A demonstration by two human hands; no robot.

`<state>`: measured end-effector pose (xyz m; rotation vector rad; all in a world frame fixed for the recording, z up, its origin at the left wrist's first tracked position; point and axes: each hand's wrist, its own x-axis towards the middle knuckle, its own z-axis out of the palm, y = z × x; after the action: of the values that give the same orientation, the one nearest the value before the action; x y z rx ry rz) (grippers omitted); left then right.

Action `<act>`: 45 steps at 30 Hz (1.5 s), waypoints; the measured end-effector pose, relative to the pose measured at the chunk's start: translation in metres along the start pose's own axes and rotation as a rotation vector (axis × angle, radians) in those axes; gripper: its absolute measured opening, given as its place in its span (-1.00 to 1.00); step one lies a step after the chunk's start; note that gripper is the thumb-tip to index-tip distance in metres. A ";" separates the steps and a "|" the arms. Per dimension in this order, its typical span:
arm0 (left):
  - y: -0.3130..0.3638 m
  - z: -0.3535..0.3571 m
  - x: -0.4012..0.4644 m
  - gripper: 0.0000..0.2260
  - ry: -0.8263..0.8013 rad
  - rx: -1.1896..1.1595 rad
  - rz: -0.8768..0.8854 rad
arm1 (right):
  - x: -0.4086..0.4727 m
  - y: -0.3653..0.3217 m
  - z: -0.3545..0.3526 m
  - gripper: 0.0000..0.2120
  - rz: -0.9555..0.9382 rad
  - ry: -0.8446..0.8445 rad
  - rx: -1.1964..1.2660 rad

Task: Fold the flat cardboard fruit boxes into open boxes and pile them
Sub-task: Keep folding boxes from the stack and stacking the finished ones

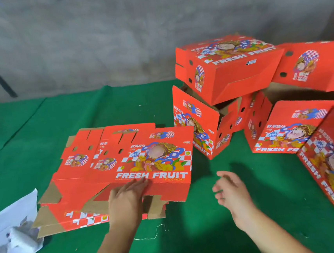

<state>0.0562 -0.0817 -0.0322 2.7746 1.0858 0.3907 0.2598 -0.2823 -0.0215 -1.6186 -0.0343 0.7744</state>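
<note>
A stack of flat red cardboard fruit boxes (125,167) was seen lying on the green cloth (223,233), toward nine o'clock of the view's middle. The left hand (126,201) was laid on the near edge of the top flat box (155,158), fingers straight and pressed on the card beside the words FRESH FRUIT. The right hand (232,193) was held above the cloth at about five o'clock from that box, fingers loosely bent, nothing grasped. Folded boxes (227,67) were found heaped at two o'clock, one resting atop another, with more (280,127) lying on the cloth at three o'clock. A white sheet (13,233) lay at eight o'clock, just beside the stack.
</note>
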 end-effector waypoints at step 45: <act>-0.040 -0.099 0.071 -0.80 -0.016 -0.897 -0.414 | 0.013 -0.154 0.024 -0.76 -0.935 -0.004 -0.427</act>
<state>0.0520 -0.0003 0.0674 1.7307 1.0804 0.6053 0.3196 -0.2219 0.1098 -1.7367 -0.9431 0.0309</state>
